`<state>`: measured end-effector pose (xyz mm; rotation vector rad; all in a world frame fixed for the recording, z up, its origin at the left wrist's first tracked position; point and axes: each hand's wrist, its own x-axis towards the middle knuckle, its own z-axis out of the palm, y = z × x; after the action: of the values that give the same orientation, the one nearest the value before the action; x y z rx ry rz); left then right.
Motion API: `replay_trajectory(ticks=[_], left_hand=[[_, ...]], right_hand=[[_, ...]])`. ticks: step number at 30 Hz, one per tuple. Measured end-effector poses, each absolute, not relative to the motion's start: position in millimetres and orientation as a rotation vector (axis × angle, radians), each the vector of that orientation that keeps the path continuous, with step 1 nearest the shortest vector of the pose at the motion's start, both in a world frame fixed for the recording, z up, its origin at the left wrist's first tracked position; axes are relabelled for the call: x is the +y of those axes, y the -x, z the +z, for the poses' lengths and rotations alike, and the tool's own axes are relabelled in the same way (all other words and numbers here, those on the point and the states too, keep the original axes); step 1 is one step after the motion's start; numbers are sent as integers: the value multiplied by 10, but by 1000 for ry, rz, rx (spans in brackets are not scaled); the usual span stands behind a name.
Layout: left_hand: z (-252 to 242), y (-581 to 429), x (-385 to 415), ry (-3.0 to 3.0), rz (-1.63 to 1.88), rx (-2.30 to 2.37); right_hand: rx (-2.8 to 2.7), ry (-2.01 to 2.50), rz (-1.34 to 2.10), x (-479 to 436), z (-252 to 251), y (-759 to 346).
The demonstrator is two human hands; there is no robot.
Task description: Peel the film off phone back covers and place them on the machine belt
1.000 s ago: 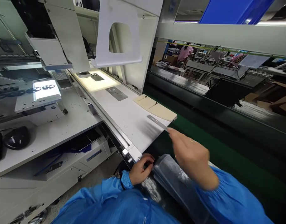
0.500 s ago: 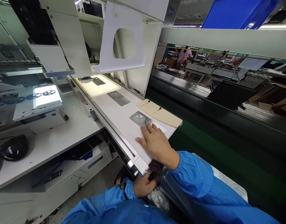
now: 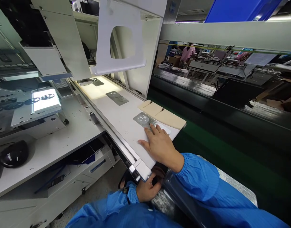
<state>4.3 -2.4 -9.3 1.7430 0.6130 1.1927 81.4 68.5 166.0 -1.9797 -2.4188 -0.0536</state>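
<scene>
My right hand (image 3: 161, 145) lies flat and open on the white conveyor (image 3: 121, 120), fingertips resting on a thin grey metal plate (image 3: 143, 119) with round holes. My left hand (image 3: 146, 190) is low beneath the conveyor's near end, fingers curled on the top of a stack of grey plates (image 3: 166, 196) in my lap; what it grips is partly hidden. A second grey plate (image 3: 117, 98) lies farther up the belt, and a third plate (image 3: 97, 82) sits under the lit machine hood.
A beige pad (image 3: 164, 114) with two pins lies at the belt's right edge. A white guard with a square cut-out (image 3: 119, 38) hangs above. A lit inspection stage (image 3: 44, 99) and a black mouse (image 3: 12, 154) are at left. A green belt (image 3: 219, 148) runs right.
My right hand carried a plate to the belt, laid it flat and now rests on it. In the last half second it has hardly moved. The left hand stays low.
</scene>
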Motion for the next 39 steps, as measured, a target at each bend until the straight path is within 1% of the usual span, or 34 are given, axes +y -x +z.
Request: replay_trajectory(ticks=[14,16,20,23,28,32,35,39], left_hand=[[-60,-38,-20,-1749,1193,620],[-73,-37,-24,-1758,1195,630],[-60,-25,-29,-1771,1172,669],[-27,-16,-21,-1777,1189,645],[-20,-2,-5,-1814,1241,606],[-12,24,-24,-1950,1222,551],[17,20,-32,-2125,1171,512],[65,0,-64,-2297,1114,443]], right_hand=[[-2405,1967,-78,684,1666,-795],[-2383,1893,-152,617,1676,-830],[-2331,1599,-322,271,1702,-1075],[-2281,1519,-261,-125,1628,-1455],[-2230,1850,-106,-852,1228,-2163],[-2165,2213,-44,-1327,1003,-2268],[-2098,2410,74,-1428,979,-2156],[-2010,2482,173,-1369,979,-2110]])
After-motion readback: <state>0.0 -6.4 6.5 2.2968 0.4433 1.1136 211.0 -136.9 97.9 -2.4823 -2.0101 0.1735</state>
